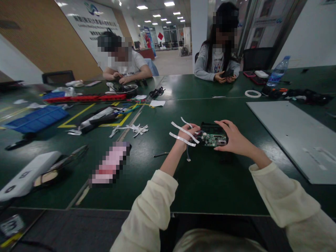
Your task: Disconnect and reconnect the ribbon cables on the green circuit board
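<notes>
Both my hands hold a small device with a green circuit board [214, 139] in a black housing, lifted a little above the dark green table [199, 178]. My left hand [189, 134] grips its left end, with white tape strips [183, 134] stuck across the back of the hand and fingers. My right hand [231, 136] curls over the right end, fingers wrapped round the top edge. Cream sleeves cover both forearms.
A grey panel [294, 134] lies at the right. Loose white strips [131, 129] and a black-and-white bar [98, 119] lie to the left, with a blue tray [36, 119], a red strip [84, 98] and a tape roll [253, 93]. Two people sit across the table.
</notes>
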Demonstrator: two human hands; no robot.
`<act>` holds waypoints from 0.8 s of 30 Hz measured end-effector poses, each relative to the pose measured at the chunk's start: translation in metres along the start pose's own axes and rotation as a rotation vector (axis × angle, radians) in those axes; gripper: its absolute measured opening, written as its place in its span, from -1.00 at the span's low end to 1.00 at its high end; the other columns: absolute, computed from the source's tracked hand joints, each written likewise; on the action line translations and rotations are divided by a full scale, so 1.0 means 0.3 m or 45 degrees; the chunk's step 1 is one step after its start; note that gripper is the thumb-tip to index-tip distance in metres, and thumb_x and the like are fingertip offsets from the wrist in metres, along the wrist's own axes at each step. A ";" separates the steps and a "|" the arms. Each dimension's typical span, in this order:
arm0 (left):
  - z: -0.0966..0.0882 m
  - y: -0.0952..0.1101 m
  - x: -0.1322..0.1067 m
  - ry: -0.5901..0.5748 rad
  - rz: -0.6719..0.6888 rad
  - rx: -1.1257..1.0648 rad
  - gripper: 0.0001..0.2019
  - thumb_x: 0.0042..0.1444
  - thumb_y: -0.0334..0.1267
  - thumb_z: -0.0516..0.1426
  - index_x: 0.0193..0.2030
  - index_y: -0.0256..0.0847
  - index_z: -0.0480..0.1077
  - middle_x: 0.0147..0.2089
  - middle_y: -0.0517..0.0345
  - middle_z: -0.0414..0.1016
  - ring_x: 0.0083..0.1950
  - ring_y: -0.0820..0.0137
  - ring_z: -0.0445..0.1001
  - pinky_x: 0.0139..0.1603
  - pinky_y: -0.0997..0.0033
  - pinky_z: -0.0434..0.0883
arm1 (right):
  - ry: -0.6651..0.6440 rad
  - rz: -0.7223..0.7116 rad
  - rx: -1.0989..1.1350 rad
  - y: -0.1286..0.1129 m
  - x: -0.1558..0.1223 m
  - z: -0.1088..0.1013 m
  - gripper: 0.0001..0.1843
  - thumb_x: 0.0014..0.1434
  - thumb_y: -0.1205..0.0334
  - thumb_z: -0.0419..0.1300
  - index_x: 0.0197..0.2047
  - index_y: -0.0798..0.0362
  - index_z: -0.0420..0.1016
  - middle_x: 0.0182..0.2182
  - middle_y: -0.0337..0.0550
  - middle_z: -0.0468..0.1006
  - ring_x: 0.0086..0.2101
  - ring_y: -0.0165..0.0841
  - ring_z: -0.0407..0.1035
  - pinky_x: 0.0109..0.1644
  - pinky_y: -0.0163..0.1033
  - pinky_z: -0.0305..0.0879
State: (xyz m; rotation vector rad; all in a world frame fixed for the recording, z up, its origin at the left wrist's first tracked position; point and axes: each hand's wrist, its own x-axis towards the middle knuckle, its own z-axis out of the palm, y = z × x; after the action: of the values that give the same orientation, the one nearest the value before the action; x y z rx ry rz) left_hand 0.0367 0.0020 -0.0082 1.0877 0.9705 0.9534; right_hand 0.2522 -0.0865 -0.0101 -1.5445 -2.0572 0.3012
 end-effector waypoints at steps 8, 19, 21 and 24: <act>0.006 -0.001 -0.006 0.078 0.000 0.029 -0.87 -0.03 -0.37 0.24 -0.33 -0.31 0.40 -0.45 0.11 0.49 -0.52 0.50 0.45 -0.52 0.55 0.38 | 0.037 -0.116 -0.011 -0.024 -0.003 -0.003 0.06 -0.13 -0.14 0.32 0.35 -0.20 -0.12 0.24 -0.04 -0.04 0.25 0.01 -0.08 0.26 0.18 0.04; 0.011 0.000 -0.008 0.083 -0.015 0.013 -0.86 -0.06 -0.43 0.26 -0.35 -0.32 0.39 -0.46 0.11 0.50 -0.57 0.51 0.43 -0.56 0.54 0.34 | -0.029 -0.129 0.004 -0.019 -0.006 0.007 0.06 -0.11 -0.13 0.31 0.36 -0.21 -0.16 0.29 -0.09 -0.13 0.27 -0.02 -0.13 0.28 0.15 0.01; 0.011 -0.002 -0.008 0.093 -0.002 0.035 -0.86 -0.08 -0.44 0.26 -0.36 -0.32 0.38 -0.46 0.13 0.50 -0.59 0.52 0.41 -0.58 0.55 0.32 | -0.048 -0.131 0.006 -0.022 -0.009 0.011 0.07 -0.10 -0.14 0.30 0.36 -0.23 -0.18 0.30 -0.10 -0.16 0.27 -0.02 -0.14 0.28 0.15 0.01; 0.012 -0.007 -0.007 0.109 0.015 0.072 -0.85 -0.09 -0.43 0.27 -0.38 -0.31 0.38 -0.49 0.16 0.49 -0.60 0.52 0.39 -0.60 0.54 0.32 | -0.081 -0.140 0.025 -0.024 -0.008 0.007 0.08 -0.07 -0.17 0.27 0.38 -0.23 -0.27 0.32 -0.12 -0.21 0.28 -0.04 -0.16 0.28 0.14 0.01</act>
State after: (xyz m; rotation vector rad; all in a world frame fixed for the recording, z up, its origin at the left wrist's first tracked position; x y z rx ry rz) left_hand 0.0397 -0.0013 -0.0093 1.1080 1.0679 0.9938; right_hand 0.2457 -0.0906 -0.0090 -1.4208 -2.1728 0.3315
